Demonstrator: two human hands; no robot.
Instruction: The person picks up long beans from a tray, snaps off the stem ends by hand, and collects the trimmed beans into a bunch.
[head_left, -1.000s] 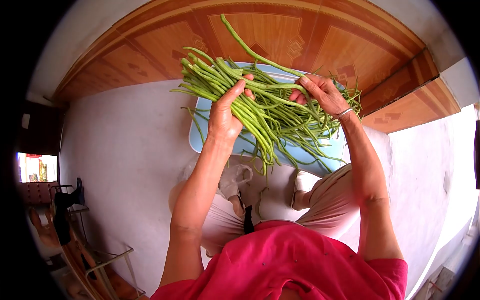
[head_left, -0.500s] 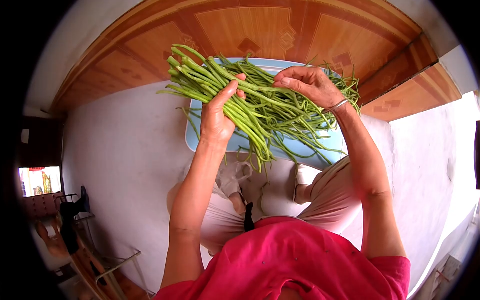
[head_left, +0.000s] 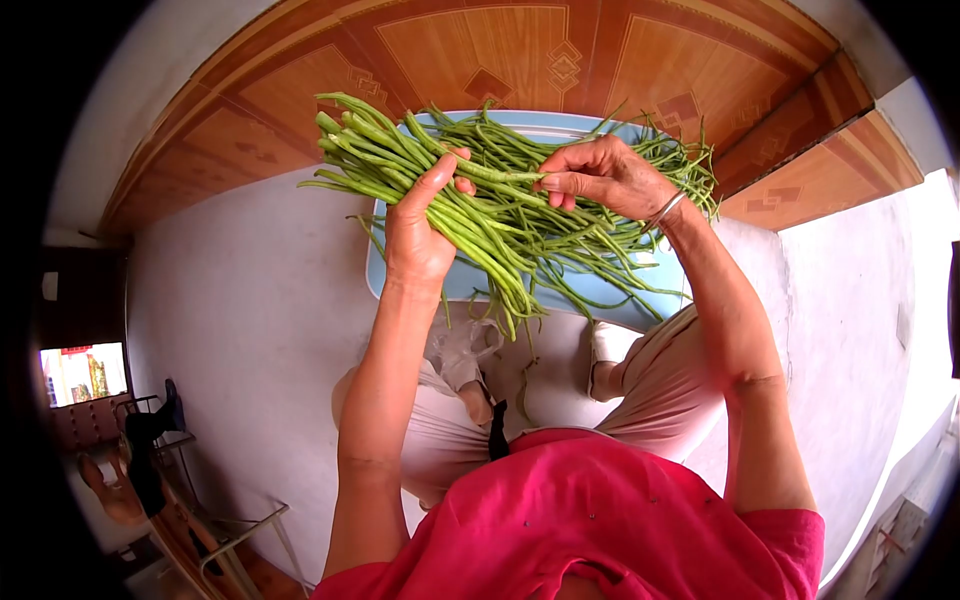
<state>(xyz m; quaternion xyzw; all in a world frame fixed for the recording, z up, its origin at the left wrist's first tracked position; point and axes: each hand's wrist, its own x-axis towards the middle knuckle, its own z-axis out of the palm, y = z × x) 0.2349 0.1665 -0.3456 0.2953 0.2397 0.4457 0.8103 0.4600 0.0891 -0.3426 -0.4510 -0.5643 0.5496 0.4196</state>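
Note:
My left hand [head_left: 424, 225] is wrapped round a thick bunch of long green beans [head_left: 375, 160], whose ends stick out to the upper left and hang down to the lower right. With thumb and fingertips together, my right hand [head_left: 605, 180] pinches a long bean [head_left: 505, 175] that runs across from the bunch. Beneath both hands, a loose heap of more long beans [head_left: 640, 245] lies over a light blue table [head_left: 378, 262], some of them trailing past its front edge.
A wooden panelled cabinet front [head_left: 480, 60] stands behind the table. A clear plastic bag [head_left: 465, 345] is by my foot on the pale floor [head_left: 250, 300]. At the far left, a person's legs [head_left: 150, 440] show beside a metal-framed seat [head_left: 240, 530].
My left hand and the bunch have shifted slightly left. My right hand has come down and left, and its fingers now pinch a long bean near the bunch.

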